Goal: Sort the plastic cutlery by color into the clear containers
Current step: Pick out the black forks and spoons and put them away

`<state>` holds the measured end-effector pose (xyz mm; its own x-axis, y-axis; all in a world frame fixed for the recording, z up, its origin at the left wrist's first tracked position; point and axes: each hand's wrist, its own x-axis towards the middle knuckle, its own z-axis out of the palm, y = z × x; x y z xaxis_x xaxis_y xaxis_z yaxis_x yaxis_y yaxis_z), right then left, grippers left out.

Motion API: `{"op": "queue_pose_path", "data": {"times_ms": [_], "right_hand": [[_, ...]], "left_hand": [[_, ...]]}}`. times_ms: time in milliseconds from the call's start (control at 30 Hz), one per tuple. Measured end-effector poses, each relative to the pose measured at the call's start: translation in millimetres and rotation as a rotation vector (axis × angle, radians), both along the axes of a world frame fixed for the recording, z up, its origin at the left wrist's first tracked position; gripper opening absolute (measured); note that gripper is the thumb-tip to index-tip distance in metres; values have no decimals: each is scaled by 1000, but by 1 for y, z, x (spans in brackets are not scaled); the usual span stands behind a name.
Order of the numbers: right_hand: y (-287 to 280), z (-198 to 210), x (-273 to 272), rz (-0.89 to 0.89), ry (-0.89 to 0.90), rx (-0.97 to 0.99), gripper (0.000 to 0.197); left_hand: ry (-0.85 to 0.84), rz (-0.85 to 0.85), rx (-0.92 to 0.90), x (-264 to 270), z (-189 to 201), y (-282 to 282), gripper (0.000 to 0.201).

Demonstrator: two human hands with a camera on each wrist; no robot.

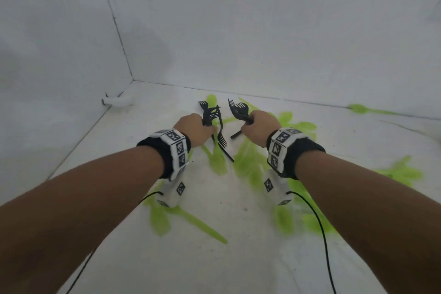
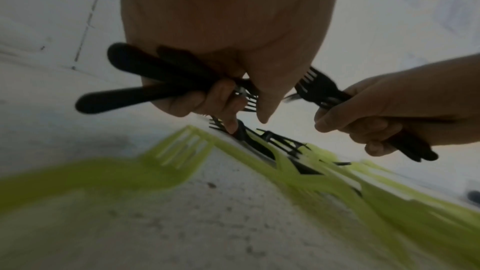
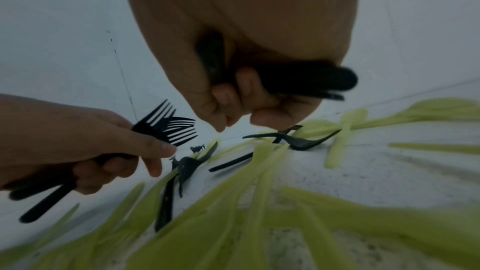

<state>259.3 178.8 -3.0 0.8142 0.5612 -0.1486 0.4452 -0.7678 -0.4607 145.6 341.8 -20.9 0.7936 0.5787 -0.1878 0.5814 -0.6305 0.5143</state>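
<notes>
White walls enclose a white tabletop (image 1: 124, 141) strewn with green cutlery (image 1: 250, 164). Near its far edge, the left hand (image 1: 194, 127) curls around black forks (image 1: 210, 113); beside it, the right hand (image 1: 260, 127) grips another black bunch (image 1: 238, 108).

Soft, even daylight is filling the head view, bright and a little washed out, with no hard shadows; only a faint grey shade is lying on the left wall (image 1: 148, 50). The wide lens is bending the wall seams toward the edges. The green cutlery (image 1: 253, 164) on the white floor (image 1: 238, 258) is smearing into blurred streaks. Both wrist views are looking dimmer and grainy, darkening toward the corners. In them the left hand (image 2: 228, 28) and the right hand (image 3: 241, 17) are showing up dark against the pale background, and the green pieces nearest the lens are blurring heavily.
</notes>
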Motion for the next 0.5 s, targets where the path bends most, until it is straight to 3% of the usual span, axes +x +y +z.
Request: {"op": "queue_pose_path", "data": {"times_ms": [167, 367, 500], "right_hand": [[10, -7, 5, 148, -23, 16, 20], [34, -5, 18, 308, -102, -83, 38], [48, -9, 19, 437, -121, -197, 42]], "left_hand": [[-1, 72, -95, 17, -10, -1, 28], [-179, 242, -432, 7, -6, 6, 21], [11, 191, -441, -13, 0, 29, 33]]}}
